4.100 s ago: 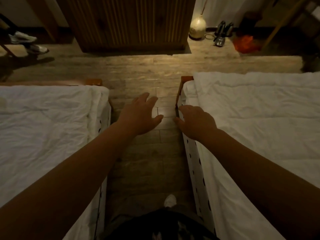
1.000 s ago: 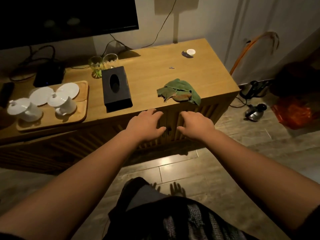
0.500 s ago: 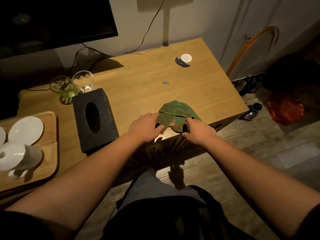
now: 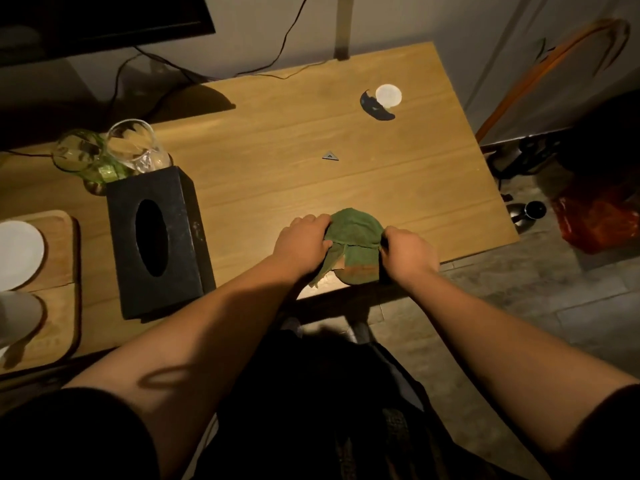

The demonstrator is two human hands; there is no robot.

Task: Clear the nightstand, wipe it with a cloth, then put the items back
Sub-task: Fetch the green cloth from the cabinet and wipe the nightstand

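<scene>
The crumpled green cloth lies at the near edge of the light wooden surface, partly overhanging it. The left hand and right hand each pinch one side, every grip curled into fabric. It looks limp, light and unbreakable; bunching the edges should hold it.

Both bare forearms stretched forward, left hand and right hand curled, gripping between them
</scene>
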